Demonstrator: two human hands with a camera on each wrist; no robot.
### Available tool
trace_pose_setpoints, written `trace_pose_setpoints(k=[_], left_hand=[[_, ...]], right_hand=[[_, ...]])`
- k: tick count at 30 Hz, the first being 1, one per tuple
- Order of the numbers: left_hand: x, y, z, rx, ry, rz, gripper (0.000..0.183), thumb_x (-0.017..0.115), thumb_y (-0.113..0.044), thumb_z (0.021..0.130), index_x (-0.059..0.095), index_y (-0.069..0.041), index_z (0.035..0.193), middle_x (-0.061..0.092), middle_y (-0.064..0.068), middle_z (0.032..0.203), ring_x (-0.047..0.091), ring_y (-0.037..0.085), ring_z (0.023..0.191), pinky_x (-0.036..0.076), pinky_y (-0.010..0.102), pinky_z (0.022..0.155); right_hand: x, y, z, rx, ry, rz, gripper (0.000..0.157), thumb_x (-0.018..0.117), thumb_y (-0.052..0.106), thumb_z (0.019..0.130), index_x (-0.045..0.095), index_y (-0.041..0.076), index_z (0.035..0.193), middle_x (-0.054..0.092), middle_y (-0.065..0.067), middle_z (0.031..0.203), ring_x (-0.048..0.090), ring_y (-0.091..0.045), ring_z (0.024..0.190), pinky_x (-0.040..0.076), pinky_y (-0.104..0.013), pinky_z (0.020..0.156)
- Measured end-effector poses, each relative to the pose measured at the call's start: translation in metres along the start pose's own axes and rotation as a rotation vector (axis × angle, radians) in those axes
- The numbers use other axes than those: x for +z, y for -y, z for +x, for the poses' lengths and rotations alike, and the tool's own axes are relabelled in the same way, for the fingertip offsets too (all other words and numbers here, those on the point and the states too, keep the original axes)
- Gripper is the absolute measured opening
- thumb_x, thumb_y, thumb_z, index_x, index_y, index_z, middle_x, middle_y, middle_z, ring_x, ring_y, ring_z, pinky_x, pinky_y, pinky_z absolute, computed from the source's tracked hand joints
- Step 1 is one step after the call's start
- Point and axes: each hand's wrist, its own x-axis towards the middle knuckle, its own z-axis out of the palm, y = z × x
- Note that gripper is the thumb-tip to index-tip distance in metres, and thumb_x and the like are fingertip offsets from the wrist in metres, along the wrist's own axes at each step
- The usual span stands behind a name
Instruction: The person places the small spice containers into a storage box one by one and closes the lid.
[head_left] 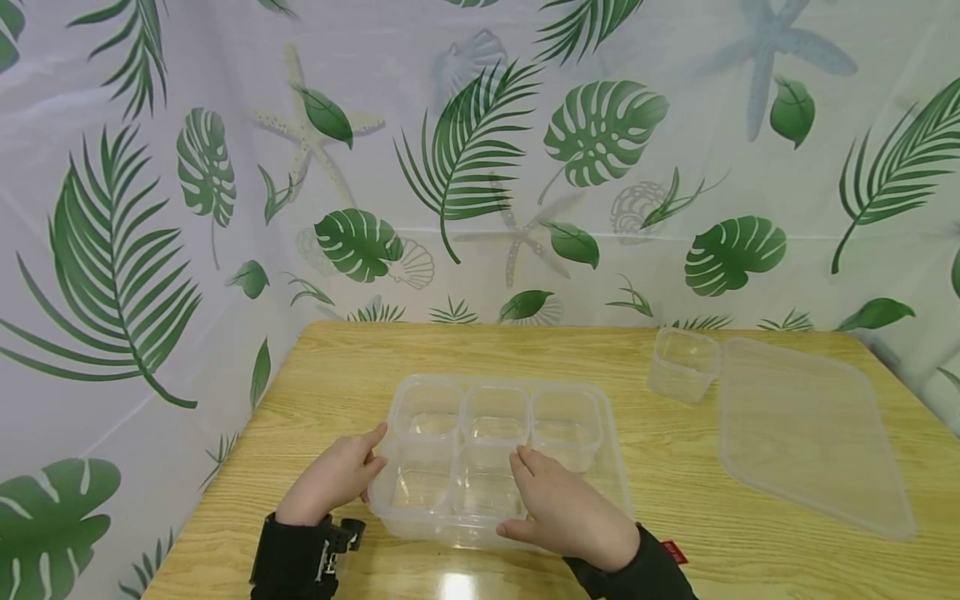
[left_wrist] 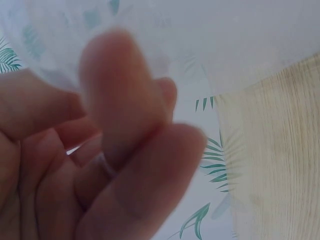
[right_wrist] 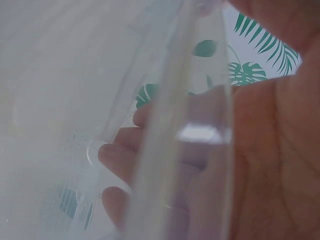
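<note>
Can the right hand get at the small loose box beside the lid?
Probably yes: the right hand is at the big container, and past its right edge only bare table leads to the small box.

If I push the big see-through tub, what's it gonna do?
The tub looks wide and low, so it probably won't tip. Its smooth, shiny sides may feel slippery. The little boxes inside might slide, since there's space beside them.

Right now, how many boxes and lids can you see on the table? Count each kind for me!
Big box: 1
Small boxes: 6 (5 inside the big one, 1 outside)
Lid: 1
Total: 8
</note>
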Motion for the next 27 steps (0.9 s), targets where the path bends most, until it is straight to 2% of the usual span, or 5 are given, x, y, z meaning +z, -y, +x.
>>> trace_pose_setpoints(k=[20, 27], left_hand=[[0.0006, -0.0009, 0.0007, -0.023, -0.007, -0.002, 0.048, 0.049, -0.007, 0.089, 0.034, 0.006, 0.133, 0.049, -0.001, 0.058, 0.047, 0.012, 0.043, 0.034, 0.024, 0.042], [0.0007, -0.0009, 0.0009, -0.023, -0.006, -0.007, 0.048, 0.049, -0.006, 0.089, 0.034, 0.006, 0.133, 0.049, -0.001, 0.058, 0.049, 0.016, 0.045, 0.034, 0.024, 0.042]], right_hand=[[0.0001, 0.0007, 0.0003, -0.004, 0.003, -0.002, 0.078, 0.062, 0.041, 0.079, 0.034, -0.013, 0.130, 0.031, -0.028, 0.133, 0.030, -0.035, 0.124, 0.027, -0.044, 0.097], [-0.0001, 0.0023, -0.0006, -0.014, -0.001, -0.012, 0.079, 0.062, 0.041, 0.079, 0.035, -0.014, 0.129, 0.032, -0.028, 0.132, 0.030, -0.035, 0.123, 0.028, -0.044, 0.096]])
